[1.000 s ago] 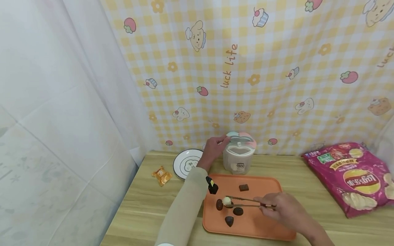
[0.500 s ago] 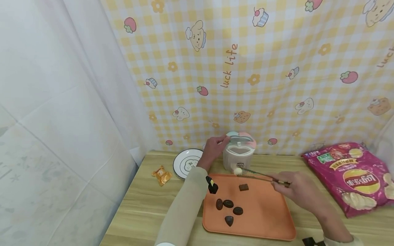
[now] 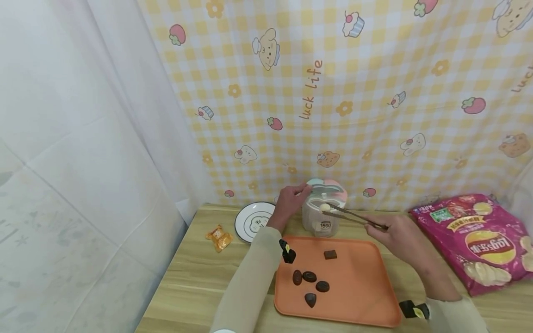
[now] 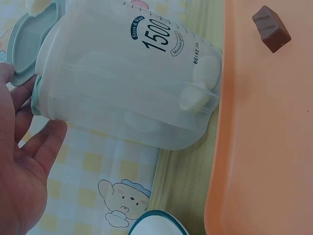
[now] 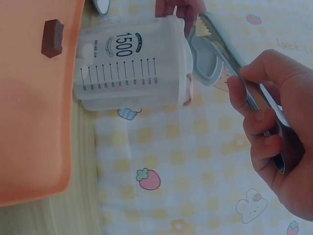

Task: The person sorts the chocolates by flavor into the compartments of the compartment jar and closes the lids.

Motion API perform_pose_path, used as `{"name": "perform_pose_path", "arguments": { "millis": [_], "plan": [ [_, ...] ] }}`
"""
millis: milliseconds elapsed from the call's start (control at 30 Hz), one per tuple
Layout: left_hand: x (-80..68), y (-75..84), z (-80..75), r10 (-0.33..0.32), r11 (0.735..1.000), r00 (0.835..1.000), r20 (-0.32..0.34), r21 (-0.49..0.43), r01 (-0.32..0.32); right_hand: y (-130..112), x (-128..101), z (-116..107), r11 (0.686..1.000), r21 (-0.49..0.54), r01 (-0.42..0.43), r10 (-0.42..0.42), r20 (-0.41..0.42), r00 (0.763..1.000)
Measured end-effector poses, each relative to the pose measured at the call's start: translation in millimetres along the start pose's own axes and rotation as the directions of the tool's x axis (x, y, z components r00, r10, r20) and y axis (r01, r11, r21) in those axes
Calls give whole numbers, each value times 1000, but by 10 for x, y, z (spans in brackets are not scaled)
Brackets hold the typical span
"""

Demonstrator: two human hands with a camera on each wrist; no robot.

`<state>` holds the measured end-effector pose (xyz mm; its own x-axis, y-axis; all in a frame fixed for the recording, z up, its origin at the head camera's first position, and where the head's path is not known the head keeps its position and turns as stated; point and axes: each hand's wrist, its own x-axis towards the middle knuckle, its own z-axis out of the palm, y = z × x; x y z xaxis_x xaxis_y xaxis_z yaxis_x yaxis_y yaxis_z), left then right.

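My left hand (image 3: 290, 202) holds the raised flip lid (image 4: 30, 41) of a clear storage jar (image 4: 122, 83) marked 1500, its fingertips at the jar's rim. A few pale pieces (image 4: 205, 71) show through the jar's wall near its bottom. In my right hand (image 5: 279, 122) is a pair of metal tongs (image 5: 244, 81), gripped round the handles. Between the tong tips is a small round cream-white piece (image 3: 325, 207), over the jar's mouth in the head view.
In front of the jar lies an orange tray (image 3: 358, 286) with a brown chocolate block (image 3: 330, 254) and several dark chocolates (image 3: 309, 276). A white plate (image 3: 243, 217) and an orange-wrapped sweet (image 3: 219, 237) are on the left; a purple chip bag (image 3: 474, 240) is on the right.
The tongs have lifted the cream-white piece from among the dark chocolates and carried it away from me, up to the jar's mouth. My left hand has stayed at the lid.
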<state>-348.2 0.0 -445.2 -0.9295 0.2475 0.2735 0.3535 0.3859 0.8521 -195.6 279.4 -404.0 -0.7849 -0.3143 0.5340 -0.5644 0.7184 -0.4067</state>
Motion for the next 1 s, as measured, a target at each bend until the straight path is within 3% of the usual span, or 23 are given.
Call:
{"name": "perform_pose_path", "arguments": {
  "millis": [433, 1000],
  "plan": [
    [-11, 21, 10, -25, 1000, 1000, -2, -3, 25, 86, 67, 86, 994, -40, -105, 104, -30, 994],
    [-10, 24, 16, -14, 1000, 1000, -14, 17, 15, 97, 65, 142, 990, -120, -76, 72, -38, 997]
  ]
}}
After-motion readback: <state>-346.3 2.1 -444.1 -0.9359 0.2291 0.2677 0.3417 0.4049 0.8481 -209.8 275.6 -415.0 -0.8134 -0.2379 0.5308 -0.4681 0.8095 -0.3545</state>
